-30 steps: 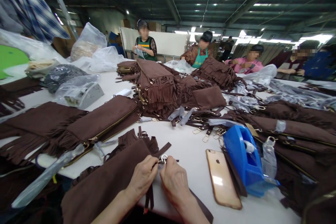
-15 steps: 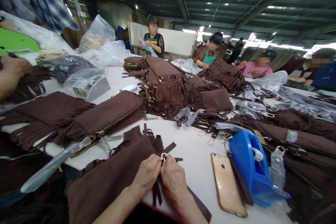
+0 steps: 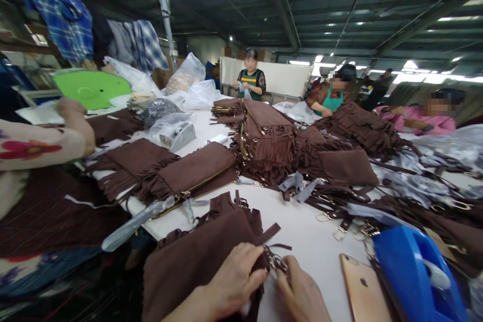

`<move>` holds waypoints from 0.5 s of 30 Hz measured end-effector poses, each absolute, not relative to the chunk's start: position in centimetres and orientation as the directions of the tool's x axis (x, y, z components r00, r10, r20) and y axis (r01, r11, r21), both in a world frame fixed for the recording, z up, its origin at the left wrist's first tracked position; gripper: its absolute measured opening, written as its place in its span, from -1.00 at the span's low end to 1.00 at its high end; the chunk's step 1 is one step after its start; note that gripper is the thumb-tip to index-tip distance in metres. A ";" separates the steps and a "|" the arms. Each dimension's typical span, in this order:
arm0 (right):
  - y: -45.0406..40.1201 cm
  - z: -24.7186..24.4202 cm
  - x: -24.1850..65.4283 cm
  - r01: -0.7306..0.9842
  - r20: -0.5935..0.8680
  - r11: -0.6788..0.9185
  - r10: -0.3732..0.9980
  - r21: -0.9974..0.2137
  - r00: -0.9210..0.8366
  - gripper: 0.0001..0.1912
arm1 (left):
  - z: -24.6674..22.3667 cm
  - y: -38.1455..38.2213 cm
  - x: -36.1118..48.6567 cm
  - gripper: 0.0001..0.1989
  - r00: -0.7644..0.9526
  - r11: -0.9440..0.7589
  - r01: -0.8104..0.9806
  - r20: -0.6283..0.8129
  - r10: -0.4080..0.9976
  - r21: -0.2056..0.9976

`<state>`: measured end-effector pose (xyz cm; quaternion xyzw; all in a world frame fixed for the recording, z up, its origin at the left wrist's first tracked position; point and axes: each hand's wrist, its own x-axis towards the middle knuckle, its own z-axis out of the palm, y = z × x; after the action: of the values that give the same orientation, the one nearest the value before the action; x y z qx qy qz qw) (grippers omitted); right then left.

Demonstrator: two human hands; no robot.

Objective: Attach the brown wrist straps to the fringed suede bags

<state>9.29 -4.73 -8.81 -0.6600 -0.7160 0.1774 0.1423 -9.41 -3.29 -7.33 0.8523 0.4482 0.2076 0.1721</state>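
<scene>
A dark brown suede bag [image 3: 204,256] with fringe lies on the white table in front of me. My left hand [image 3: 237,274] is closed on the bag's right corner, thumb and fingers pinching beside the metal fittings. My right hand [image 3: 300,289] grips a metal clasp [image 3: 278,261], which meets a ring at that corner. Whether the clasp is hooked through the ring I cannot tell. Fringe strips stick out above and below the corner. A phone [image 3: 364,287] in a clear case and a blue tape dispenser [image 3: 418,266] are to the right of my right hand.
Stacked fringed bags [image 3: 269,136] stand mid-table, with another zipped bag [image 3: 199,168] nearer left. Straps with metal hooks [image 3: 339,231] lie to the right. A co-worker's arm [image 3: 41,143] reaches in from the left. Other people work across the table [image 3: 317,241].
The view has swung left, so the scene sits further right. My hands, earlier pinched together at a ring, are slightly apart, and a clasp now shows in my right hand.
</scene>
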 end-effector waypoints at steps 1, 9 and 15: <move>-4.7 -8.9 10.0 0.889 -0.044 0.049 0.996 -0.454 -0.077 -0.84 | -7.6 -4.3 -10.7 -0.58 0.552 -0.612 0.712 0.264 0.791 0.345; -6.0 -11.7 6.6 0.917 0.547 0.396 0.781 -0.057 -0.303 -0.54 | -14.1 -9.0 -17.7 -0.36 0.423 -0.294 0.904 0.566 0.707 -0.309; -5.9 -12.7 1.2 0.869 0.696 0.493 0.611 0.036 -0.376 -0.65 | -13.9 -9.1 -18.5 -0.25 0.395 -0.327 0.918 0.573 0.718 -0.223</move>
<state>1.24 -5.86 -12.73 -0.4605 -0.8040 -0.2036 0.3165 -18.46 -9.11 -13.89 0.7922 0.5165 0.1892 -0.2643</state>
